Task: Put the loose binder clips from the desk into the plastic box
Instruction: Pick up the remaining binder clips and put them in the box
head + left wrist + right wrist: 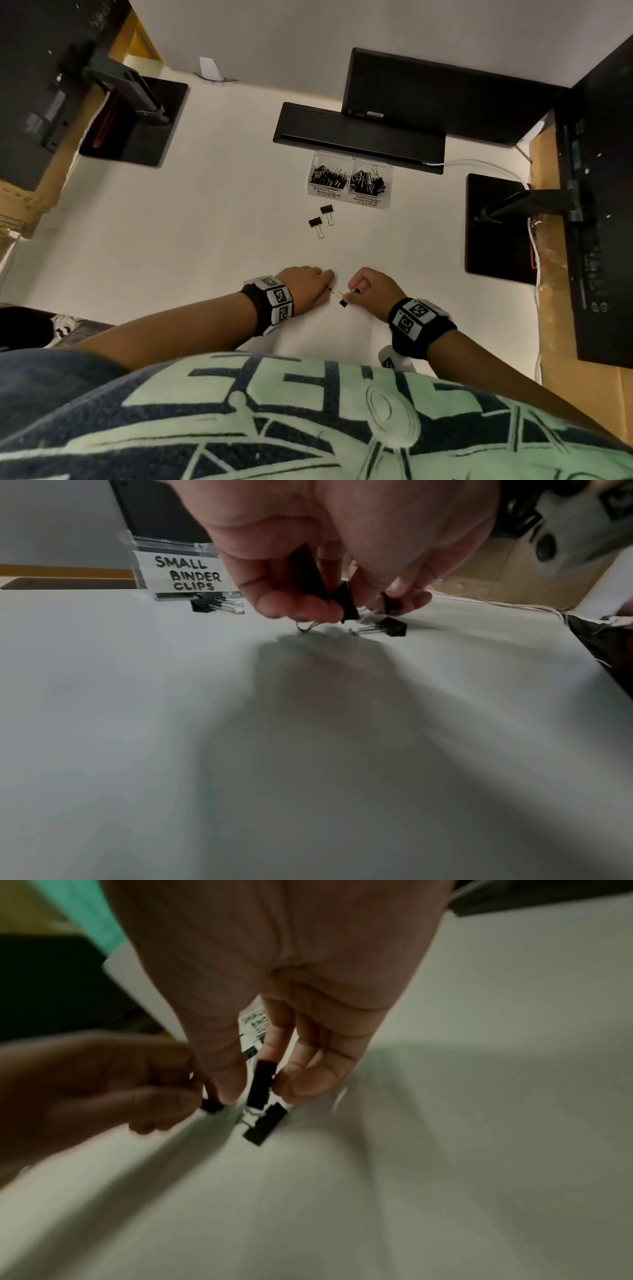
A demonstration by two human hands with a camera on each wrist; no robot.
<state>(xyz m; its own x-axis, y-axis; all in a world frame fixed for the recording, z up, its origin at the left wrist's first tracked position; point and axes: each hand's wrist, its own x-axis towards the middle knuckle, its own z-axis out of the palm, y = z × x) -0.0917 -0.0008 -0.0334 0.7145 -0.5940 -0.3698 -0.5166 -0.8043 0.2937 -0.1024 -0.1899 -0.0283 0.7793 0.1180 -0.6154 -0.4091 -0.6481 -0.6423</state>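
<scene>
Down at the near edge of the white table (pixel 171 222), both hands sit close together, each busy with a binder clip. The left hand (pixel 303 286) has its fingers (pixel 301 607) curled in, thumb and fingertips pinching a black clip (pixel 347 604) so that its wire handle hangs down just above the tabletop. The right hand (pixel 371 289) is curled too; seen from its wrist, thumb and forefinger are closed on a second black clip (pixel 260 1084), held upright. Between the two hands a third clip (pixel 342 303) lies flat on the table, just under the right hand's fingertips; whether they touch it I cannot tell, as the wrist view is blurred.

Farther back, two more loose clips (pixel 322 219) lie side by side on the table, near one another and a little in front of the plastic box (pixel 349 198). That box is clear, with two compartments side by side, the left one labelled for small binder clips and the right one for medium ones, and both hold heaps of black clips. It stands just in front of a black monitor base (pixel 359 137). Two other monitor stands (pixel 133 120) sit on the table's left and right sides, well apart from the hands, and a white cable (pixel 479 164) trails off toward the right.
</scene>
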